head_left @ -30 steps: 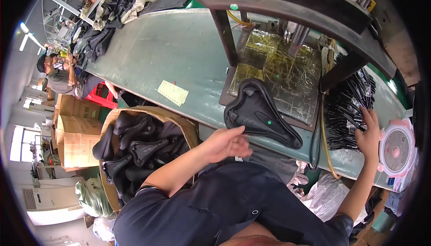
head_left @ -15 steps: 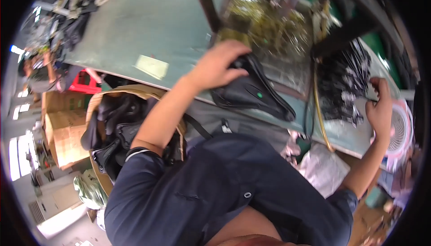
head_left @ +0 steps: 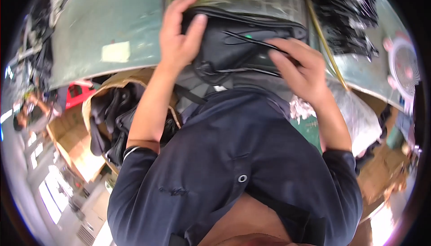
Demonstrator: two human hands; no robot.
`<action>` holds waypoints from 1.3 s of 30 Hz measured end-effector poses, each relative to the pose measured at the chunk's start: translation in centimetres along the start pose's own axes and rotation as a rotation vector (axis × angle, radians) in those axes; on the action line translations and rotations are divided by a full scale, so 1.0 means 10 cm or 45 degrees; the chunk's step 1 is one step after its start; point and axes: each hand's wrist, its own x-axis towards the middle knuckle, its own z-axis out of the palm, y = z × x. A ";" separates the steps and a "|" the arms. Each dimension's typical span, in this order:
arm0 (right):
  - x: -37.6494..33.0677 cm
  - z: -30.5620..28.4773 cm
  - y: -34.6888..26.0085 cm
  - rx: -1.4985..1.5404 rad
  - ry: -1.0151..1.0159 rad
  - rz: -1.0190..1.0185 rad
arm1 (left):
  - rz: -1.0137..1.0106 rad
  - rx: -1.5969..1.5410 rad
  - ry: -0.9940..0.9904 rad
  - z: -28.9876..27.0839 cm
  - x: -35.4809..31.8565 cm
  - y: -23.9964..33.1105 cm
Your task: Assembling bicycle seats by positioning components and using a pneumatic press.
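Observation:
A black bicycle saddle (head_left: 217, 51) lies on its side at the near edge of the table, its narrow end toward the right. My left hand (head_left: 182, 35) grips its wide end, thumb on the near face and fingers at the far side. Between the thumb and fingers of my right hand (head_left: 303, 69) is a thin black strip (head_left: 252, 40), held across the saddle's face beside a small green dot. Whether the strip's tip touches the saddle I cannot tell.
On the table's right lies a pile of black strips (head_left: 343, 13), with a yellow hose (head_left: 321, 35) and a pink-and-white fan (head_left: 404, 69) near it. A pale paper slip (head_left: 116, 52) sits on the left. Below stands a carton of black saddles (head_left: 114, 116).
My right hand has come from the strip pile to the saddle with a black strip in it. The saddle has turned, and my left hand still holds its wide end.

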 end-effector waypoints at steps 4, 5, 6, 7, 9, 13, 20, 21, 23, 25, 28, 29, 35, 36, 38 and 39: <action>0.07 0.10 0.08 -0.118 0.045 -0.156 | -0.193 -0.167 0.040 0.08 -0.12 0.03; 0.02 0.18 0.04 -0.201 0.067 -0.072 | -0.151 -0.163 0.034 0.17 -0.13 0.01; -0.02 0.21 0.06 -0.229 0.050 -0.043 | -0.117 -0.161 0.041 0.18 -0.12 0.06; 0.01 0.21 0.08 -0.246 0.035 -0.044 | -0.124 -0.175 0.056 0.20 -0.13 0.04; 0.04 0.26 0.06 -0.180 0.030 -0.121 | -0.111 -0.251 0.103 0.13 -0.18 -0.02; 0.09 0.28 0.02 -0.269 -0.002 -0.127 | -0.166 -0.277 0.104 0.12 -0.18 -0.04; 0.14 0.30 0.03 -0.318 0.041 -0.144 | -0.187 -0.332 0.191 0.16 -0.16 -0.03; 0.13 0.29 0.03 -0.321 0.037 -0.132 | -0.176 -0.341 0.193 0.17 -0.16 -0.03; 0.13 0.29 0.04 -0.323 0.032 -0.118 | -0.168 -0.350 0.194 0.17 -0.16 -0.05; 0.12 0.28 0.02 -0.338 0.021 -0.167 | -0.138 -0.332 0.204 0.18 -0.16 -0.06; 0.18 0.25 -0.01 -0.355 -0.014 -0.243 | -0.142 -0.365 0.215 0.17 -0.15 -0.02; 0.23 0.23 -0.03 -0.357 -0.012 -0.238 | -0.143 -0.369 0.210 0.18 -0.15 -0.02; 0.35 0.31 -0.02 -0.370 -0.101 -0.329 | -0.179 -0.371 0.173 0.18 -0.14 -0.02; 0.33 0.32 -0.04 -0.393 -0.085 -0.307 | -0.175 -0.366 0.167 0.18 -0.15 -0.05; 0.32 0.32 -0.04 -0.419 -0.069 -0.284 | -0.170 -0.365 0.162 0.18 -0.16 -0.04; 0.32 0.33 -0.03 -0.425 -0.060 -0.298 | -0.163 -0.352 0.153 0.17 -0.16 -0.02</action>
